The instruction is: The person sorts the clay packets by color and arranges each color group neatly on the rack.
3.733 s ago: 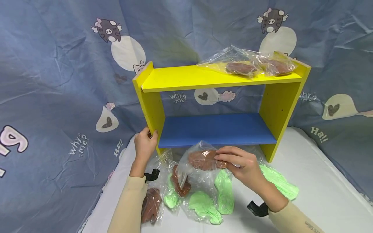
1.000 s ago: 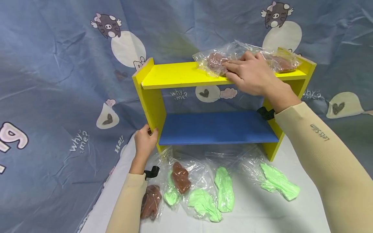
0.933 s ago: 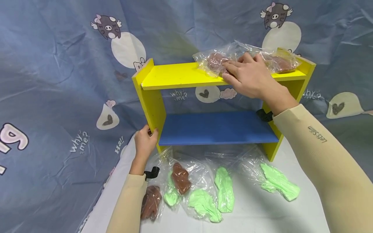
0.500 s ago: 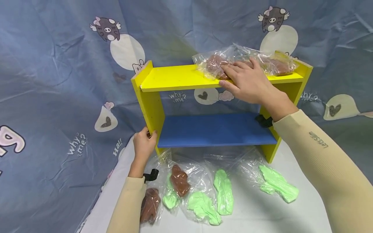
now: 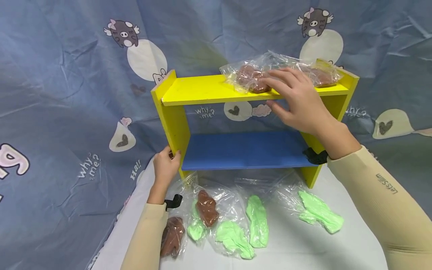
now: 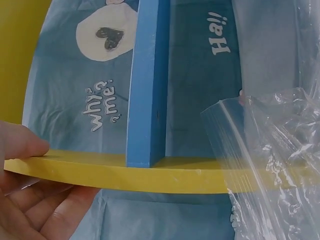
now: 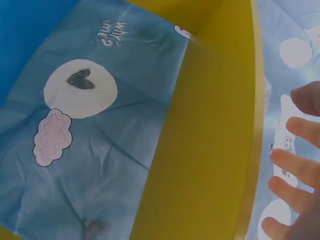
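Note:
My left hand (image 5: 165,165) grips the left side panel of the yellow shelf (image 5: 209,89); in the left wrist view its thumb lies over the panel's edge (image 6: 185,180) and the fingers curl underneath. My right hand (image 5: 302,101) hovers at the front of the top board, fingers spread and slightly bent, holding nothing. Just left of its fingertips lies a bagged brown piece (image 5: 251,77). Another bagged brown piece (image 5: 324,77) lies at the top board's right end; the hand partly hides what is between. The right wrist view shows the right hand's spread fingers (image 7: 295,167).
Below the blue board (image 5: 246,150), bagged brown pieces (image 5: 207,208) (image 5: 173,236) and light green pieces (image 5: 258,221) (image 5: 320,212) lie on the white table (image 5: 290,247). Clear plastic bags spread under the shelf. A patterned blue cloth (image 5: 67,75) hangs behind.
Since the earliest frame, my right hand has carried a bagged brown piece up onto the top board and let it go. It has now drawn back slightly rightward. The left hand keeps its grip.

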`<control>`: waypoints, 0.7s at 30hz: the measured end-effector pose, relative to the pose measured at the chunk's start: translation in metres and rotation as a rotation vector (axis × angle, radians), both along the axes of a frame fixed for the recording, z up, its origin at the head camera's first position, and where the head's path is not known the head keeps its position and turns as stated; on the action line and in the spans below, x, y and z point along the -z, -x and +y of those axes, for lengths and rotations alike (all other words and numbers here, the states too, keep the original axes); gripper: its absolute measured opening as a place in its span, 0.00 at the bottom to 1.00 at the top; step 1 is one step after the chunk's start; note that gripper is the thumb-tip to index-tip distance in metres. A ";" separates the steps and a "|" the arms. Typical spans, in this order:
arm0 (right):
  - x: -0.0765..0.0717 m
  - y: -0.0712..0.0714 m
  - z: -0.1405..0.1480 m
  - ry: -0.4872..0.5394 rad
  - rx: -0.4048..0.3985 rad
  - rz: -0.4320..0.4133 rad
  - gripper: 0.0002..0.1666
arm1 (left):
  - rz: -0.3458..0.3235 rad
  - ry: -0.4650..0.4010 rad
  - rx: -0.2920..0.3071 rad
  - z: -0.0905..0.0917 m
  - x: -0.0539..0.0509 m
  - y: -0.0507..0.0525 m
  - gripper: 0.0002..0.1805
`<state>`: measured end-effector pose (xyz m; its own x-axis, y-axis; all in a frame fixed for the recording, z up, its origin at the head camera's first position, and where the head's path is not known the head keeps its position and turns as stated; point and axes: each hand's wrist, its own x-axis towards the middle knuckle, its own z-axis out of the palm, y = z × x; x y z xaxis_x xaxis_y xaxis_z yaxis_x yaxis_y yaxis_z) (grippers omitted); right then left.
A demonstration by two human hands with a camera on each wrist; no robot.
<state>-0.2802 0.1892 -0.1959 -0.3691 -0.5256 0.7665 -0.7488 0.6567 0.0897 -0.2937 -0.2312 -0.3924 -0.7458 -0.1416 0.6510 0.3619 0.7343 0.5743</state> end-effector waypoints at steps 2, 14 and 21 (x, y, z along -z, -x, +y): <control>0.003 -0.006 0.004 0.023 -0.001 0.025 0.33 | 0.012 0.011 -0.001 0.000 0.000 0.001 0.12; 0.038 -0.023 0.042 0.148 0.064 0.130 0.27 | -0.054 -0.018 0.033 -0.003 -0.003 -0.002 0.21; 0.114 -0.031 0.053 0.116 0.090 0.059 0.27 | 0.053 -0.034 0.024 0.002 0.008 -0.021 0.41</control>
